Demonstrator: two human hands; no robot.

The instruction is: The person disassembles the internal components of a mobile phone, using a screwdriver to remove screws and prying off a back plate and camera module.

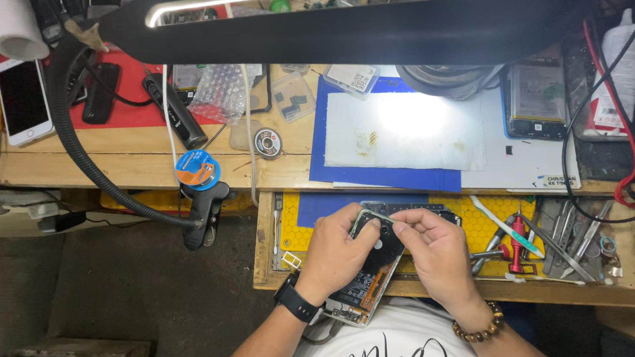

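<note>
Open room is found on the white mat [431,133] under the lamp head [367,24], which overhangs the back of the tabletop [114,164]. The left side is crossed by the lamp's bent neck [77,147] and its clamp [203,213]. The drawer tray [629,256] is crowded on the right by tweezers [563,242] and a red screwdriver [516,244]. Its left corner is partly bare beside the left hand [336,253].

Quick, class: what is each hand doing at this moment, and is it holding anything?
Left hand: closed around the opened phone, holding it.
Right hand: fingertips pinched at the phone's top edge; whether they grip anything small cannot be told.
</note>
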